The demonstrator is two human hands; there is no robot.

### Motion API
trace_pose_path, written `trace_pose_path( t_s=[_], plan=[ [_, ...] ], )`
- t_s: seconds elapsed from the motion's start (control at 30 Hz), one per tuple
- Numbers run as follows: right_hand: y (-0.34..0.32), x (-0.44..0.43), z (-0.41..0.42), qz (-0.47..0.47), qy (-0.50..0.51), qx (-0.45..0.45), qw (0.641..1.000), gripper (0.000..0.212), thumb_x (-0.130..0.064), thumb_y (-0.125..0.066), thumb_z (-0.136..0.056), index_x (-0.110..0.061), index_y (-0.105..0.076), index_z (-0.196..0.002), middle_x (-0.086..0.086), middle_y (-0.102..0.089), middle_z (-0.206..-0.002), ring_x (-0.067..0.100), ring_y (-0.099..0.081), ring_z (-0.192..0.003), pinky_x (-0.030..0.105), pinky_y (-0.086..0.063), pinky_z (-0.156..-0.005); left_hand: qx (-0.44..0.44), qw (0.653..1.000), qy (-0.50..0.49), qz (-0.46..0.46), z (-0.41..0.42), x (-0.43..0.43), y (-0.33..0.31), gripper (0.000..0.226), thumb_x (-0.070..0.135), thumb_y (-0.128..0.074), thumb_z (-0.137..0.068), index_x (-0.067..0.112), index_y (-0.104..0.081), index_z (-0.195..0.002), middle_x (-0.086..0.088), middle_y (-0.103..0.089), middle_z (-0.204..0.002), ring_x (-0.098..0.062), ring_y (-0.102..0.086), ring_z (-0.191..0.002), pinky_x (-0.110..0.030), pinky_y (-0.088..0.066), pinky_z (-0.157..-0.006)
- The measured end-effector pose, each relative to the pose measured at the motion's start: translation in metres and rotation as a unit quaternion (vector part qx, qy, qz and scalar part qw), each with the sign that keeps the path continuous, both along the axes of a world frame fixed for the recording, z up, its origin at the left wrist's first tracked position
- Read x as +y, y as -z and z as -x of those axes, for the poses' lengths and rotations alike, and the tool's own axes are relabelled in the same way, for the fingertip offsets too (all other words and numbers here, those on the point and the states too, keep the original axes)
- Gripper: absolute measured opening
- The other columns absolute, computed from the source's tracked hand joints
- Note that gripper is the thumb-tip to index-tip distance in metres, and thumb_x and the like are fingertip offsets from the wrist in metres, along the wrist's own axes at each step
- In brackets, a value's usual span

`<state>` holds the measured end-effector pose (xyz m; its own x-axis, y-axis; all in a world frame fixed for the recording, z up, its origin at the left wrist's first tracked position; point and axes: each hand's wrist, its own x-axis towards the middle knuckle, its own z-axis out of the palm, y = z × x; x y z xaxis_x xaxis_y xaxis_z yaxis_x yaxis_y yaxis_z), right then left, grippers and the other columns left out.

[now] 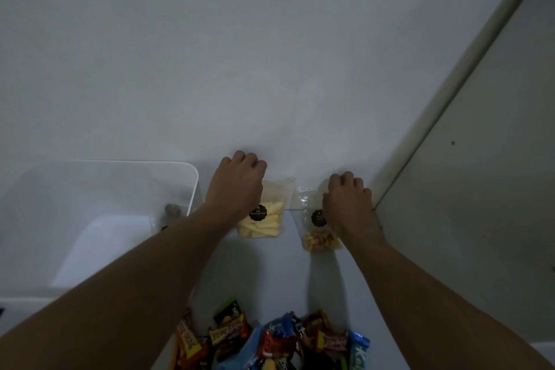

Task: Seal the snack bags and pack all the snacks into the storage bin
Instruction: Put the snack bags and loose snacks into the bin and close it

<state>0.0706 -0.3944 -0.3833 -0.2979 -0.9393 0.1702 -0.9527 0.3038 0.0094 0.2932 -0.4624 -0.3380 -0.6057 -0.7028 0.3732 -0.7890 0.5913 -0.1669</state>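
Note:
Two clear snack bags stand against the wall at the back of the white surface. My left hand (pixel 238 182) grips the top of the bag of pale yellow sticks (pixel 265 224). My right hand (pixel 348 200) grips the top of the bag of small brown snacks (pixel 319 239). Both bags carry a round black label. The clear storage bin (pixel 192 177) stands to the left of them, with one small dark item (pixel 172 210) against its right wall. A pile of colourful wrapped snacks (pixel 270 339) lies at the near edge between my forearms.
A white wall (pixel 270 54) rises directly behind the bags. A pale door or panel (pixel 480 189) with a frame edge closes off the right side. Bare white surface lies between the bags and the pile.

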Motion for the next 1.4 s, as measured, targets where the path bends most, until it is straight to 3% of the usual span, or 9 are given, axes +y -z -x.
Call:
trace_pose_path(
  t_s=[0.13, 0.33, 0.47, 0.53, 0.67, 0.9, 1.1, 1.27, 1.4],
  plan=[
    [0.008, 0.004, -0.006, 0.053, 0.107, -0.208, 0.971, 0.034, -0.033, -0.062, -0.088, -0.013, -0.042, -0.108, 0.012, -0.056, -0.107, 0.035, -0.058, -0.096, 0.045, -0.053, -0.076, 0.024, 1.0, 0.004, 0.004, 0.003, 0.002, 0.004, 0.014, 0.013, -0.067, -0.071, 0.011, -0.058, -0.082, -0.007, -0.061, -0.073, -0.031, -0.054, -0.072, -0.035, -0.038, -0.06],
    [0.008, 0.009, -0.002, 0.085, 0.13, -0.372, 0.915, 0.029, -0.013, -0.057, -0.09, -0.018, -0.034, -0.108, 0.007, -0.062, -0.092, 0.028, -0.058, -0.075, 0.032, -0.044, -0.062, 0.045, 0.998, 0.008, -0.043, 0.005, 0.003, 0.007, 0.015, 0.014, -0.059, -0.078, 0.013, -0.052, -0.091, -0.005, -0.065, -0.071, -0.03, -0.055, -0.071, -0.036, -0.04, -0.063],
    [-0.004, 0.021, 0.003, 0.045, 0.048, -0.356, 0.932, 0.054, -0.005, -0.054, -0.087, -0.028, -0.035, -0.132, 0.006, -0.064, -0.085, 0.024, -0.06, -0.072, 0.031, -0.046, -0.057, 0.084, 0.985, 0.04, -0.146, 0.005, 0.009, 0.002, 0.036, 0.008, -0.056, -0.09, 0.023, -0.043, -0.121, -0.003, -0.063, -0.092, -0.028, -0.06, -0.074, -0.037, -0.049, -0.06],
    [-0.018, 0.028, 0.006, 0.007, 0.001, -0.327, 0.945, 0.066, -0.003, -0.053, -0.086, -0.032, -0.036, -0.143, 0.007, -0.066, -0.099, 0.027, -0.064, -0.089, 0.034, -0.053, -0.071, 0.084, 0.977, 0.054, -0.187, 0.006, 0.011, -0.004, 0.051, 0.003, -0.055, -0.089, 0.031, -0.043, -0.129, 0.0, -0.061, -0.098, -0.024, -0.063, -0.08, -0.036, -0.05, -0.063],
    [-0.054, 0.04, 0.008, -0.044, -0.033, -0.272, 0.961, 0.06, -0.009, -0.056, -0.084, -0.025, -0.05, -0.141, 0.008, -0.058, -0.126, 0.028, -0.056, -0.118, 0.035, -0.048, -0.096, 0.104, 0.969, 0.064, -0.214, 0.007, 0.014, -0.025, 0.056, 0.0, -0.055, -0.087, 0.038, -0.051, -0.128, 0.006, -0.061, -0.102, -0.018, -0.063, -0.088, -0.031, -0.048, -0.067],
    [-0.13, 0.054, -0.005, 0.026, -0.051, -0.142, 0.988, 0.026, -0.025, -0.045, -0.098, -0.026, -0.061, -0.118, 0.003, -0.067, -0.11, 0.025, -0.063, -0.1, 0.032, -0.048, -0.077, 0.181, 0.959, 0.09, -0.199, -0.011, 0.024, -0.106, 0.037, 0.007, -0.056, -0.093, 0.031, -0.06, -0.121, 0.002, -0.069, -0.102, -0.019, -0.063, -0.093, -0.037, -0.052, -0.077],
    [-0.211, 0.067, -0.056, 0.058, -0.057, -0.115, 0.99, 0.022, -0.012, -0.045, -0.091, -0.019, -0.061, -0.105, 0.003, -0.068, -0.103, 0.026, -0.063, -0.093, 0.034, -0.051, -0.075, 0.231, 0.946, 0.078, -0.212, -0.067, 0.038, -0.181, 0.028, 0.01, -0.055, -0.094, 0.028, -0.068, -0.112, 0.004, -0.07, -0.098, -0.017, -0.062, -0.09, -0.032, -0.05, -0.077],
    [-0.256, 0.073, -0.119, 0.084, -0.073, -0.112, 0.987, 0.042, -0.007, -0.047, -0.09, -0.027, -0.06, -0.124, 0.004, -0.067, -0.117, 0.025, -0.062, -0.102, 0.032, -0.049, -0.079, 0.272, 0.935, 0.054, -0.221, -0.136, 0.046, -0.22, 0.026, 0.01, -0.058, -0.091, 0.029, -0.071, -0.103, 0.005, -0.069, -0.093, -0.017, -0.063, -0.088, -0.028, -0.048, -0.074],
    [-0.266, 0.072, -0.171, 0.111, -0.064, -0.112, 0.985, 0.029, -0.014, -0.046, -0.093, -0.025, -0.065, -0.111, 0.003, -0.07, -0.111, 0.024, -0.064, -0.098, 0.03, -0.046, -0.073, 0.271, 0.939, 0.029, -0.209, -0.192, 0.048, -0.229, 0.026, 0.011, -0.057, -0.09, 0.028, -0.072, -0.102, 0.006, -0.069, -0.092, -0.016, -0.062, -0.089, -0.028, -0.047, -0.074]
  ],
)
